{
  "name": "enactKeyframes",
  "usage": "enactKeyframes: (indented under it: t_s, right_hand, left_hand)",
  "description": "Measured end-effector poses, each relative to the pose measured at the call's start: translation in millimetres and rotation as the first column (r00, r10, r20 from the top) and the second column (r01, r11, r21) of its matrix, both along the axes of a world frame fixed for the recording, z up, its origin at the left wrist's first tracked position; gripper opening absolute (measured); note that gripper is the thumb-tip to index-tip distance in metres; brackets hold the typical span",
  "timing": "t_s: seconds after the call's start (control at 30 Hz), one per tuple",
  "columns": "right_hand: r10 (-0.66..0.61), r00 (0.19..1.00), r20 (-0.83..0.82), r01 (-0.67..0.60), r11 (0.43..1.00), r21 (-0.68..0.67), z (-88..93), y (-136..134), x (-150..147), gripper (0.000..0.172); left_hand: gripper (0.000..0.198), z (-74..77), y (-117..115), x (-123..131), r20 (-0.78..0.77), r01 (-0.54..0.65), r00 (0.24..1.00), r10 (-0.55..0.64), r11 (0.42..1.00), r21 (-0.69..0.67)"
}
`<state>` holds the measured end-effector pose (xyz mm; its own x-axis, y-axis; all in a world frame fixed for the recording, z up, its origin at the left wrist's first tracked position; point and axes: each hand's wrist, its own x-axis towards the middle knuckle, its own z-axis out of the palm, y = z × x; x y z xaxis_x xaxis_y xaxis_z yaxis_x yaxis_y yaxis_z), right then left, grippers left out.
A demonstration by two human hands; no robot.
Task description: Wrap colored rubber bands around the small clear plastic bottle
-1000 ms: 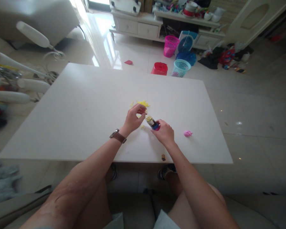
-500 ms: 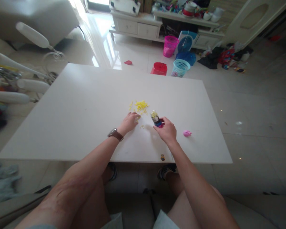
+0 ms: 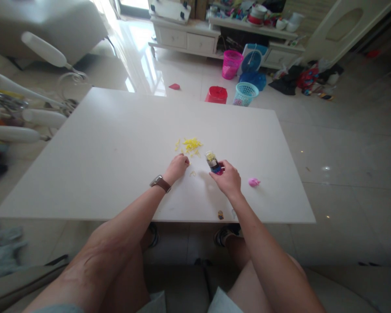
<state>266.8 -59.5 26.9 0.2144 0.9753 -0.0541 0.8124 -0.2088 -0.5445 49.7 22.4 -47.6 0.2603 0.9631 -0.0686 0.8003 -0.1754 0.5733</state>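
My right hand (image 3: pixel 229 177) grips a small clear jar (image 3: pixel 213 162) with a dark printed label and a pink-and-blue lower end. The jar is tilted, its upper end pointing away from me, and yellow bits show inside. My left hand (image 3: pixel 178 168), with a watch on the wrist, is closed at the tabletop, fingertips curled over something too small to make out. Just beyond it lies a loose pile of thin yellow strips (image 3: pixel 191 144). A few stray yellow pieces (image 3: pixel 192 174) lie between my hands.
A pink object (image 3: pixel 254 182) sits right of my right hand on the white table (image 3: pixel 133 130). Near the front edge lies a tiny yellow-and-dark figure (image 3: pixel 220 214). Beyond the table stand a red bin (image 3: pixel 217 94), a light-blue basket (image 3: pixel 246 92) and a pink basket (image 3: pixel 232 65).
My left hand's fingers have gone from stretched out to curled in at the tabletop. My right hand and the jar have stayed in about the same place.
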Motion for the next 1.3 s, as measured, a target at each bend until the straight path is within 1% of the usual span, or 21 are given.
enactKeyframes:
  t_s: [0.1,0.23,0.33,0.4,0.53,0.63,0.73,0.83,0.93,1.0,1.07,1.13,1.23,1.3]
  right_hand:
    - [-0.005,1.0,0.006,0.005,1.0,-0.004,1.0,0.3,0.0,0.034]
    - [0.0,1.0,0.009,0.0,1.0,0.002,1.1,0.5,-0.5,0.034]
    - [0.01,1.0,0.012,-0.01,1.0,0.0,-0.4,0.6,-1.1,0.033]
    - [0.015,1.0,0.014,-0.015,1.0,0.002,-1.7,0.6,-1.5,0.033]
    - [0.024,1.0,0.02,-0.024,1.0,-0.002,-2.8,-0.2,-2.9,0.033]
    - [0.032,0.999,0.02,-0.032,0.999,-0.005,-2.1,-0.9,-4.2,0.033]
    - [0.034,0.999,0.016,-0.034,0.999,-0.013,-1.5,-0.9,-4.8,0.033]
    - [0.035,0.999,0.016,-0.035,0.999,-0.015,-2.0,-0.5,-4.4,0.035]
    - [0.033,0.999,0.022,-0.033,0.999,-0.016,-2.7,-0.6,-3.7,0.035]
    - [0.036,0.999,0.024,-0.036,0.999,-0.018,-2.7,-0.8,-3.7,0.034]
    - [0.042,0.999,0.022,-0.042,0.999,-0.021,-2.4,-1.0,-4.1,0.034]
    - [0.047,0.999,0.02,-0.046,0.999,-0.026,-2.0,-1.1,-4.6,0.033]
    - [0.049,0.998,0.025,-0.048,0.998,-0.028,-2.0,-1.1,-5.1,0.034]
    - [0.05,0.998,0.03,-0.049,0.998,-0.031,-2.6,-1.1,-5.1,0.034]
  left_hand:
    - [0.015,7.6,1.4,2.9,0.012,0.036,0.999,-0.035,0.997,-0.072]
    - [0.013,16.3,-0.1,6.5,0.028,0.154,0.988,-0.151,0.98,-0.127]
    - [0.01,16.7,-4.2,9.6,0.001,0.237,0.971,-0.239,0.963,-0.125]
    - [0.008,14.8,-7.0,11.5,-0.027,0.26,0.964,-0.265,0.959,-0.116]
    - [0.009,11.6,-11.2,13.2,-0.067,0.233,0.968,-0.241,0.966,-0.108]
    - [0.014,12.1,-13.6,12.6,-0.048,0.219,0.973,-0.225,0.97,-0.107]
    - [0.017,13.5,-14.9,10.4,-0.007,0.223,0.975,-0.223,0.974,-0.048]
    - [0.028,14.8,-15.2,7.6,-0.018,0.193,0.981,-0.193,0.981,0.01]
    - [0.036,15.3,-15.7,6.7,-0.026,0.153,0.988,-0.154,0.987,-0.05]
    - [0.038,14.6,-16.5,8.4,-0.001,0.172,0.985,-0.173,0.98,-0.097]
    - [0.038,13.1,-17.5,11.6,0.025,0.211,0.977,-0.21,0.971,-0.11]
    - [0.032,11.1,-18.2,15.3,0.03,0.245,0.97,-0.243,0.964,-0.1]
    - [0.02,8.7,-18.7,19.6,0.009,0.256,0.967,-0.256,0.963,-0.08]
    - [0.019,8.1,-19.1,21.3,-0.005,0.254,0.967,-0.255,0.965,-0.07]
